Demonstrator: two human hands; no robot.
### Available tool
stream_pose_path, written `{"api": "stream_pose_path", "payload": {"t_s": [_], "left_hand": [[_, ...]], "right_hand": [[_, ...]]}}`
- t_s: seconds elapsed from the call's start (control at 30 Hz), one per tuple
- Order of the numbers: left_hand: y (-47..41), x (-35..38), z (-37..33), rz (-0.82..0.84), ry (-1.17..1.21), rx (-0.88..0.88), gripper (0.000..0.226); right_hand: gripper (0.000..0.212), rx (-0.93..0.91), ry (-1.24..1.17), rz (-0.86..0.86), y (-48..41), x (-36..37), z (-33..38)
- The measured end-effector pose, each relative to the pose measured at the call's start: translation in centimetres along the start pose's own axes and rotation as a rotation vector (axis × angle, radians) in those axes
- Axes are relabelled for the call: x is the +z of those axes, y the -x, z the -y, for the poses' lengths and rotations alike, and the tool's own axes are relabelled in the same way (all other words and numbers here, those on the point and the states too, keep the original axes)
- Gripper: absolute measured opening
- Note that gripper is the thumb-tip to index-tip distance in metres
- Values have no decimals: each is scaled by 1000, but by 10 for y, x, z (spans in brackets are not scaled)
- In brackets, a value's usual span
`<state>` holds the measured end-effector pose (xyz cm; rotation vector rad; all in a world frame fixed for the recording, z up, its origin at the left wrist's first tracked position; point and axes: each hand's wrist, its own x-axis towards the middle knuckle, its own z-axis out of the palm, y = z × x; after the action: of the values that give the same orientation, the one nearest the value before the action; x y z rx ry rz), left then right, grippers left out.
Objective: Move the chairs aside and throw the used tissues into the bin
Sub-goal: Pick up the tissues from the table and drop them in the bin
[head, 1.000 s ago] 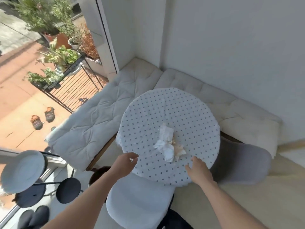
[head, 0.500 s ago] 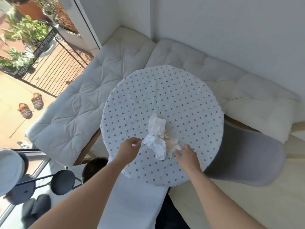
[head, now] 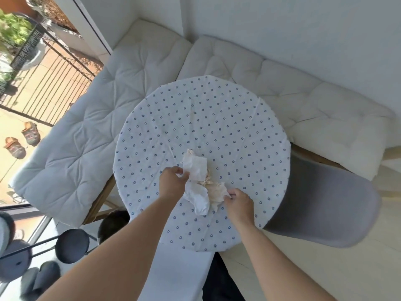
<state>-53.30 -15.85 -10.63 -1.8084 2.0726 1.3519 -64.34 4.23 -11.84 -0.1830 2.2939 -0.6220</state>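
**Tissue pickup: position of the pile relative to both hands**

Left of centre: the left hand (head: 172, 182) is at the left edge of the used tissues (head: 200, 184). Its fingers are curled, with the fingertips (head: 181, 171) pinched on the white upper sheet — closed on tissue.

Centre: the pile lies on the round table (head: 217, 118), in the lower-middle part of the dotted cloth, slightly below frame centre. Its long axis runs from upper left to lower right, from the flat white sheet to the crumpled, stained wad at the lower end. The pile sits directly between the two hands.

Right of centre: the right hand (head: 238, 206) is at the lower right end of the pile, fingers pinched on the stained wad — also closed on tissue. Each hand holds its own end; neither is clearly nearer.

Judgement: the coming move is a gather-and-lift. Drawing the hands together along the long axis should bunch the sheets into one bundle.

Right of frame: a grey chair (head: 321, 205) is tucked against the table edge. No bin is visible.
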Motion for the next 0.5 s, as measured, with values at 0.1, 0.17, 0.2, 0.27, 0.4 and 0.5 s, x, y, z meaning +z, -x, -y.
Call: {"api": "stream_pose_path", "payload": {"t_s": [0.1,0.17,0.2,0.27,0.4,0.5], "left_hand": [[8,-8,1,-29,-33,42,23],[15,-19,5,-20,-35,57,22],[19,-26,8,-16,-25,66,20],[27,-42,13,-9,6,80,22],[50,-80,19,-11,73,124,22],[70,-108,26,8,108,163,26]], "right_hand": [[20,-9,-45,-34,12,-8,2],[19,-23,-88,-68,23,-13,3],[18,-31,-110,-87,30,-16,4],[17,-39,-159,-118,45,-22,9],[13,-85,-219,-189,82,-29,19],[12,-97,-251,-230,117,-30,27]]}}
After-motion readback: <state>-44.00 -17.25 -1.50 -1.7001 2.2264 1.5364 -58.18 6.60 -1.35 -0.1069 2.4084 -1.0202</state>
